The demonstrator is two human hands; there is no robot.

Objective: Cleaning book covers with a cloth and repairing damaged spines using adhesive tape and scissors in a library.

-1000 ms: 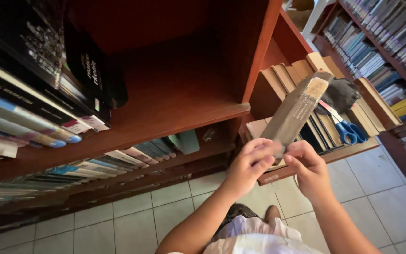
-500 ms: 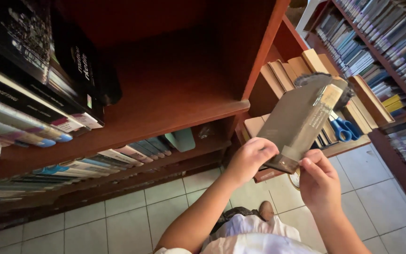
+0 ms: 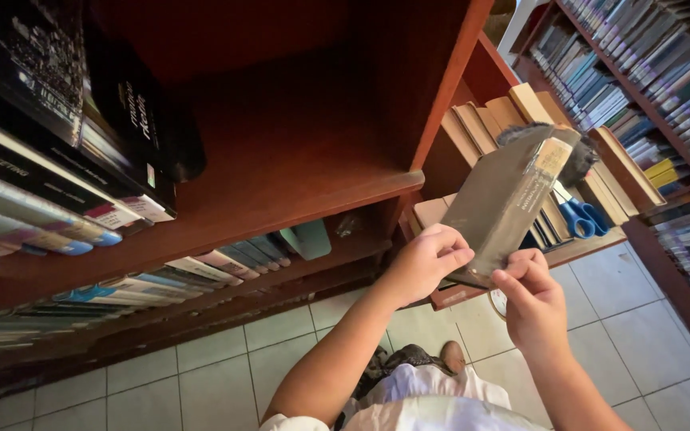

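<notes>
Both hands gripping grey book [image 3: 505, 203] | left hand [image 3: 423, 262] clamping at 9 o'clock, right hand [image 3: 530, 299] at 5 | book now turning broadside, nearing empty shelf [image 3: 281, 179] at 10 o'clock

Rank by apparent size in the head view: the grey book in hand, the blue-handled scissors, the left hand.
1. Grey book, largest.
2. Left hand, though nearness to the camera may enlarge it.
3. Blue-handled scissors, smallest, lying farther back and partly hidden.

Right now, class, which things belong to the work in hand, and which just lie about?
In hand: grey-green book, gripped at its lower end by left hand and right hand.
Lying about: blue scissors, tan books, dark books, empty shelf board.
</notes>
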